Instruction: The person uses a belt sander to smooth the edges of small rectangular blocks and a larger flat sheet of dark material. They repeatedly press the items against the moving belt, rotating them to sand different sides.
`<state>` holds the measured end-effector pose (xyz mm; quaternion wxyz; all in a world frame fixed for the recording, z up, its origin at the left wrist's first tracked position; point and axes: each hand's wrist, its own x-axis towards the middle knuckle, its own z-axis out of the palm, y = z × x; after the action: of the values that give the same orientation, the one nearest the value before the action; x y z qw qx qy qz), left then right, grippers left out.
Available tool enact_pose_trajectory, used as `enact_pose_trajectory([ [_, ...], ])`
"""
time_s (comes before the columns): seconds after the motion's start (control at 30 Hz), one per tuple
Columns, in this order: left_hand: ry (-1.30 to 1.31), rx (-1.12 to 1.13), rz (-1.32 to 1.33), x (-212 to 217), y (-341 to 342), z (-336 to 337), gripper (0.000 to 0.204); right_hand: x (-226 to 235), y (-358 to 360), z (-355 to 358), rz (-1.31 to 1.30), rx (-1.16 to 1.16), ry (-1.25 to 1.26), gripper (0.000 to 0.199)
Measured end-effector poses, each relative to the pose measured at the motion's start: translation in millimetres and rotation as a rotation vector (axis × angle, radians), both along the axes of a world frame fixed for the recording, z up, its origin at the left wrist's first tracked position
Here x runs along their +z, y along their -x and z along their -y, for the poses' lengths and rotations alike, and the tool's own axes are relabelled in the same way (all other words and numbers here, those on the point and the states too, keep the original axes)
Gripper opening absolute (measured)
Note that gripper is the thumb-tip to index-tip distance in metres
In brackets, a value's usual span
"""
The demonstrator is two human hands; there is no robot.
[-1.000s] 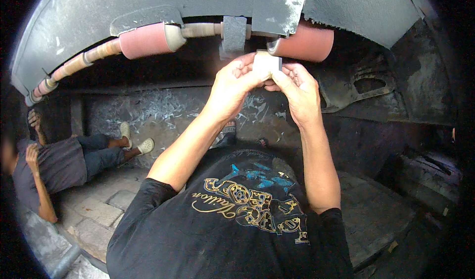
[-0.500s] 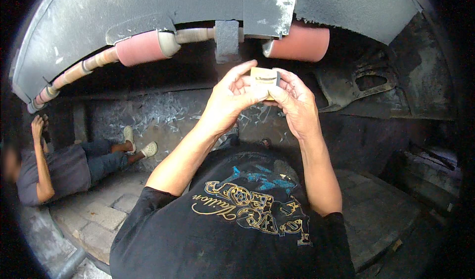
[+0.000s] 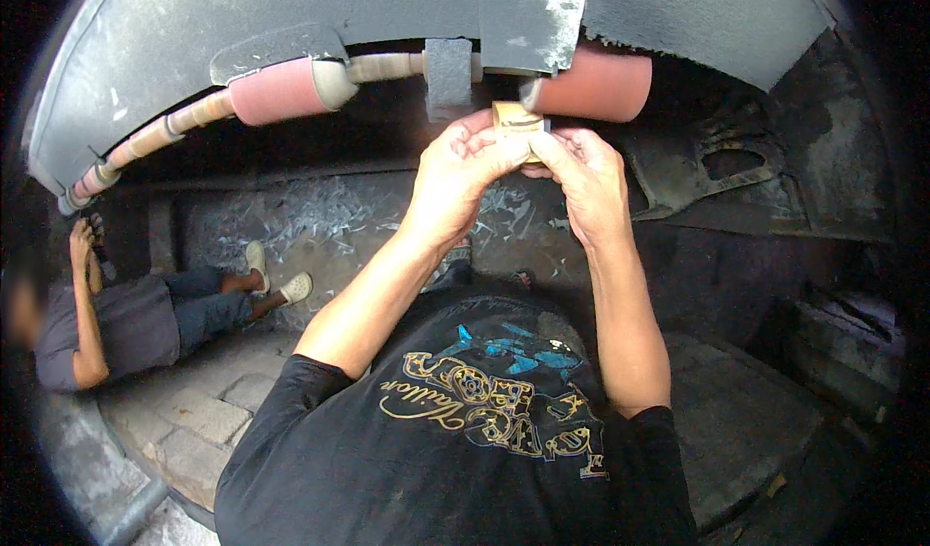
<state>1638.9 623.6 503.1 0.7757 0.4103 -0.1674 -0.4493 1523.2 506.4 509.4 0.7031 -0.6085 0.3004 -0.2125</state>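
Observation:
Both hands hold a small pale wooden block [image 3: 513, 120] up at the sanding machine. My left hand [image 3: 463, 163] grips the block from the left, my right hand [image 3: 584, 173] from the right. The block sits just below the gap between a grey sanding wheel [image 3: 448, 73] and a reddish sanding drum [image 3: 591, 86] on the long shaft. A second pinkish drum [image 3: 281, 91] sits further left on the same shaft [image 3: 165, 134]. A grey curved hood [image 3: 368, 3] covers the shaft from above.
A person in a grey shirt and jeans [image 3: 126, 318] sits on the floor at the left, legs stretched out. Pale shavings [image 3: 310, 221] lie on the ledge under the machine. Paving stones [image 3: 194, 415] cover the floor at lower left. Dark metal housing [image 3: 775, 178] fills the right.
My hands drew the block down and away from the drum half a second ago, and now have raised it back up to the shaft between the wheel and drum.

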Motion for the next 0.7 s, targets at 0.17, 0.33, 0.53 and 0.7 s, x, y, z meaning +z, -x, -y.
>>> enact_pose_trajectory([
  [0.17,0.046,-0.010,0.044,0.3,8.3,-8.6,0.060,12.5,11.0,-10.6,0.137,-0.005,0.058,0.040],
  [0.33,0.086,0.002,0.094,-0.6,10.9,-14.8,0.070,20.3,18.3,-18.1,0.232,0.020,-0.025,0.047],
  [0.53,0.033,-0.049,0.052,-0.6,8.9,-22.0,0.072,15.4,26.4,-18.6,0.065,0.104,-0.082,0.046],
  [0.7,-0.012,-0.152,-0.043,-1.4,-0.8,-16.2,0.049,4.9,14.2,-12.3,0.054,0.056,-0.172,0.037],
])
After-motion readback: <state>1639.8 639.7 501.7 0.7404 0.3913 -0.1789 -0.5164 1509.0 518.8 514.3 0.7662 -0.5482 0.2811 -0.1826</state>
